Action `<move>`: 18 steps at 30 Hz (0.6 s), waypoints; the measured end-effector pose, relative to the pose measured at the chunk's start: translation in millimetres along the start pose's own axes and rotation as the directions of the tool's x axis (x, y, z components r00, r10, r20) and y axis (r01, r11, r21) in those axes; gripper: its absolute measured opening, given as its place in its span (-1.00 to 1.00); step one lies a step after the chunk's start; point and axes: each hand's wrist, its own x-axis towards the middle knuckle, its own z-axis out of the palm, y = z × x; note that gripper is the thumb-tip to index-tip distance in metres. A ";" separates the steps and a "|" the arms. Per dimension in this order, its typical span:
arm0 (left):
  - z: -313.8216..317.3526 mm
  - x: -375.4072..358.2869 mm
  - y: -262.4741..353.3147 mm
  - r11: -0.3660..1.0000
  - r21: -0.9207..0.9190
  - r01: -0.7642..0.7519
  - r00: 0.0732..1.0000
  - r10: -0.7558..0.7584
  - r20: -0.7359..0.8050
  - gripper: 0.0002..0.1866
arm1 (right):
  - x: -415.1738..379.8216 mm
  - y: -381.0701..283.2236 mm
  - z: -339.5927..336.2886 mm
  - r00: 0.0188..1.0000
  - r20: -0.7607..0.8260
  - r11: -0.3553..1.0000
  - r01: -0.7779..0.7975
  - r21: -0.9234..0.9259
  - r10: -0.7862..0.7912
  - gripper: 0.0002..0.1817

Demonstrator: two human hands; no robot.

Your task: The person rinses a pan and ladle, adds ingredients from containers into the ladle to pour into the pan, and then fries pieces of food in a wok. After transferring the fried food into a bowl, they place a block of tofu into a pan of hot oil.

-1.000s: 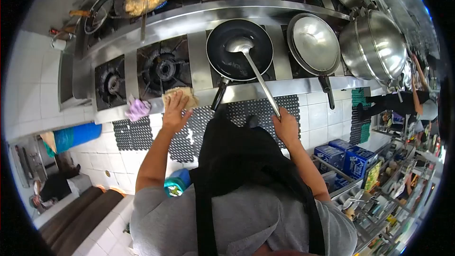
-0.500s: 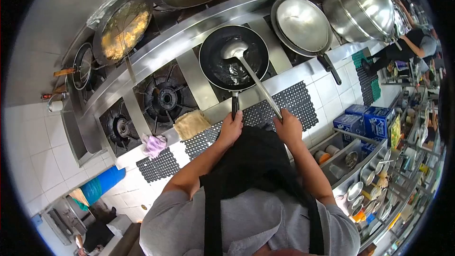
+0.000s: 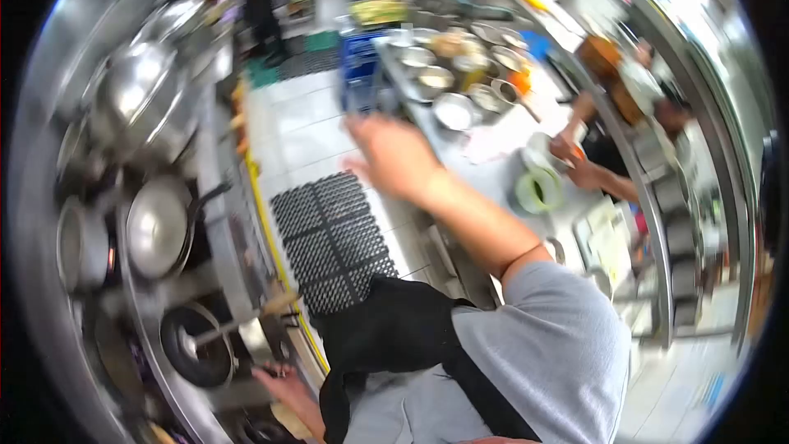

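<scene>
My right hand (image 3: 390, 152) is raised over the aisle, blurred, with thumb and fingers apart and no object in it. At the stove's front edge, my left hand (image 3: 283, 385) is low and smeared by motion, close to the black frying pan (image 3: 174, 352); I cannot tell whether it grips the pan's handle. A metal ladle (image 3: 215, 334) rests in that pan, its handle sticking out over the stove's front edge.
A silver pan (image 3: 156, 226) and a large metal pot (image 3: 136, 86) stand along the stove. Black mats (image 3: 329, 234) cover the aisle floor. Across the aisle, a counter (image 3: 444, 144) holds bowls (image 3: 454, 111); another person's hands (image 3: 574, 160) work there beside a green container (image 3: 538, 189).
The view has swung right toward the counter. My right hand has let go of the ladle, which stays in the pan, and has swung out over the aisle.
</scene>
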 end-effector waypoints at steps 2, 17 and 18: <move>-13.0 0.4 -10.6 0.998 0.025 -0.062 0.984 0.065 -0.168 -0.49 | -11.2 125.0 -113.5 0.793 -0.554 0.925 -0.367 -0.101 0.254 -0.48; -34.7 -3.5 -44.7 0.971 -0.222 -0.084 0.980 0.040 -0.197 -0.25 | 89.8 538.1 -185.0 0.820 -0.568 0.852 -0.349 -0.391 0.075 -0.06; -11.1 -13.7 -47.5 0.979 -0.135 -0.150 0.969 0.118 -0.217 0.00 | 94.8 580.8 -197.9 0.873 -0.343 0.773 -0.472 -0.424 0.346 -0.15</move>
